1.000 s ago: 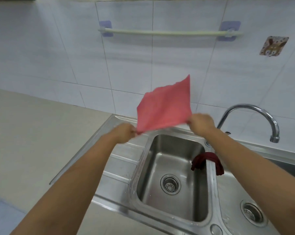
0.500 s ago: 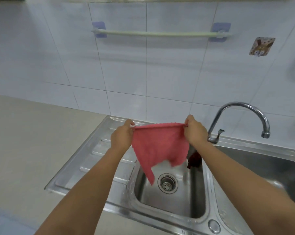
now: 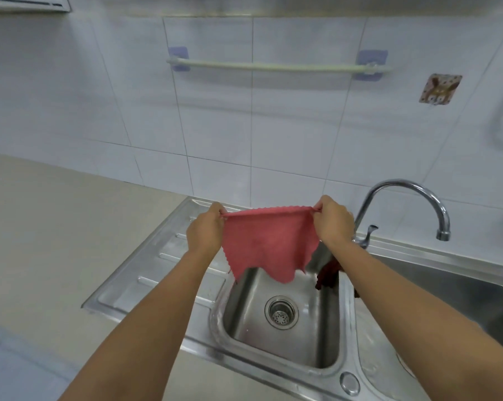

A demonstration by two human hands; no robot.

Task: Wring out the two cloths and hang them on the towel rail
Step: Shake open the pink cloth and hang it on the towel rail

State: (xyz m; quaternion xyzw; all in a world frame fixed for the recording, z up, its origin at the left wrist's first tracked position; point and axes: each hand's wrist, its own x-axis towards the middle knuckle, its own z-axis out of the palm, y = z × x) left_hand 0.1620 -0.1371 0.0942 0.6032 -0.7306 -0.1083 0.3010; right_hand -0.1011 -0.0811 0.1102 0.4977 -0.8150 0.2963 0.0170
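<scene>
Pink cloth [image 3: 269, 241] now hangs spread, both hands [image 3: 205, 233] [image 3: 332, 224] still pinching its top corners.

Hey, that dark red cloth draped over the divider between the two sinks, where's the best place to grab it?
Probably pinch the dark red cloth at its hump on top of the sink divider, coming down from above. It hangs over the ridge, so the top fold is raised and reachable. The right forearm hides part of it; both hands hold the pink cloth.
</scene>
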